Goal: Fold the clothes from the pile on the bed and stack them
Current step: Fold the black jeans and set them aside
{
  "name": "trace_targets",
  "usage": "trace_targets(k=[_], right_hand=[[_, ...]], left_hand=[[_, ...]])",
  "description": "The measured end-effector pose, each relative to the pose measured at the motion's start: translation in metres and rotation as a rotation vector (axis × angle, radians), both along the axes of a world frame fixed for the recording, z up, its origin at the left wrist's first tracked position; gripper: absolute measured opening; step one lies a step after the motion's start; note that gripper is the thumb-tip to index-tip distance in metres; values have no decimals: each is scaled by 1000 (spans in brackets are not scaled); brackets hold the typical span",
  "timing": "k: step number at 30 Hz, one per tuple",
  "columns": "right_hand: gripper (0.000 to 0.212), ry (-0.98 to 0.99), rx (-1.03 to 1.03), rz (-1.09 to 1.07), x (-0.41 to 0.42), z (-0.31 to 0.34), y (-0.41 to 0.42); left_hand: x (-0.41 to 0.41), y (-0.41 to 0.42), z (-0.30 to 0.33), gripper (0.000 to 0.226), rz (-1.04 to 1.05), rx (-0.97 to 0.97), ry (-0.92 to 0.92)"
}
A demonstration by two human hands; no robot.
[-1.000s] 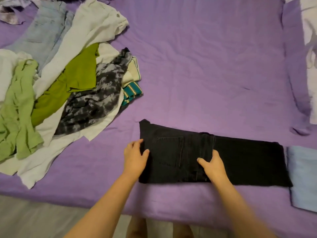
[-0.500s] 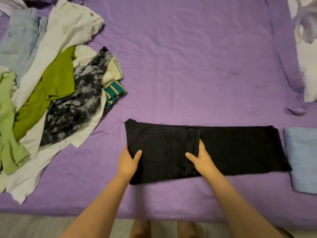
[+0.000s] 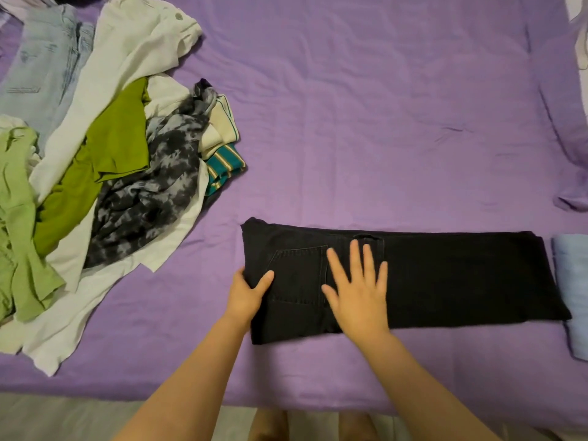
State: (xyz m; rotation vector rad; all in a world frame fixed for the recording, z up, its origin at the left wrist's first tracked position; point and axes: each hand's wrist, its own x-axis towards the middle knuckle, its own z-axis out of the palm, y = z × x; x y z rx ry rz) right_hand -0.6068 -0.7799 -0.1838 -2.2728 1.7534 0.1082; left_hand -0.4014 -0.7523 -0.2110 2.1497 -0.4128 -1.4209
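Black jeans [image 3: 461, 275], folded into a long strip, lie across the purple bed [image 3: 366, 122] near its front edge, back pocket up at the left end. My left hand [image 3: 249, 294] grips that left end, thumb on top and fingers tucked under the edge. My right hand [image 3: 358, 294] lies flat on the jeans beside the pocket, fingers spread and straight. The unfolded pile [image 3: 95, 154] sits at the left: white, green, grey tie-dye, striped teal and light denim pieces.
A folded light blue garment [image 3: 572, 294] lies at the right edge, just past the jeans' right end. A pillow or bedding [image 3: 582, 36] shows at the top right. The bed's front edge and floor run along the bottom.
My right hand has opened from a pinch at the jeans' lower edge to a flat palm further up on them. The left hand keeps its hold on the left end.
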Motion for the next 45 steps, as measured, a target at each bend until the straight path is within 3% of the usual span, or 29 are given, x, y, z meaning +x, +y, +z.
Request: trace_targets(k=[4, 8, 13, 15, 19, 21, 23, 26, 30, 33, 36, 38, 41, 45], right_hand=[[70, 170, 254, 89, -12, -31, 1], [71, 258, 359, 119, -29, -55, -5], [69, 216, 480, 52, -17, -25, -20], [71, 47, 448, -82, -7, 0, -23], [72, -564, 383, -286, 26, 55, -16], [70, -656, 371, -257, 39, 79, -10], [67, -635, 340, -222, 42, 97, -5], [65, -450, 233, -216, 31, 115, -3], [76, -329, 168, -355, -9, 135, -14], [76, -468, 209, -521, -50, 147, -24], [70, -534, 179, -599, -92, 146, -31], [64, -550, 160, -637, -124, 141, -37], [58, -586, 176, -669, -177, 132, -46], [54, -601, 249, -678, -243, 109, -55]], left_hand=[[3, -4, -3, 47, -27, 6, 19], [-1, -8, 3, 39, -48, -81, 21], [2, -20, 41, 43, 40, -64, 330], [2, -20, 52, 49, 47, -53, 418], [-8, -20, 76, 49, 46, -51, 522], [-16, -22, 88, 48, 18, -97, 596], [-25, -27, 99, 54, -39, -143, 672], [-47, -38, 114, 55, -138, -194, 736], [-92, -53, 129, 53, -298, -224, 758], [-127, -67, 140, 36, -468, -217, 672], [-155, -76, 142, 34, -628, -279, 520], [-171, -79, 140, 38, -740, -338, 340], [-194, -77, 124, 43, -909, -401, -88], [-240, -68, 97, 52, -989, -351, -306]])
